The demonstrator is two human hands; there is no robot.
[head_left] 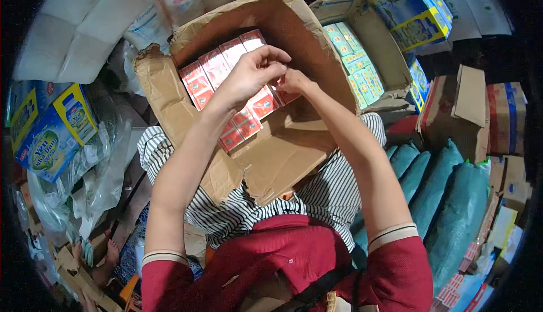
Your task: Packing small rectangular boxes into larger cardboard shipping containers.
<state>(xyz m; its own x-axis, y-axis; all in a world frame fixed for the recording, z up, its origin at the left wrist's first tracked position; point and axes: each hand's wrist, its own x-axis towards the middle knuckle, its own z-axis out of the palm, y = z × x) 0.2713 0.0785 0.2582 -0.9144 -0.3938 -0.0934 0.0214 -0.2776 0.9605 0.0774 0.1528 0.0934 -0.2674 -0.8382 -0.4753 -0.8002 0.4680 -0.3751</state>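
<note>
An open brown cardboard carton (283, 168) rests on my lap, tilted. Inside it, small red-and-white boxes (214, 69) are packed in rows on the left and middle. Over these boxes my left hand (251, 77) is closed, with its fingers bent toward the other hand. Touching or almost touching its fingertips, my right hand (297, 81) is closed too, its fingers partly hidden. Whatever the two hands pinch, if anything, is too small and covered to make out.
Beside the carton on the right stands another open carton (390, 69) with small green boxes (356, 63). Long teal wrapped bundles (461, 210) lie at the right. Blue-and-yellow packs (54, 131) and clear plastic (99, 170) sit at the left. White wrapped packs (73, 35) line the back left.
</note>
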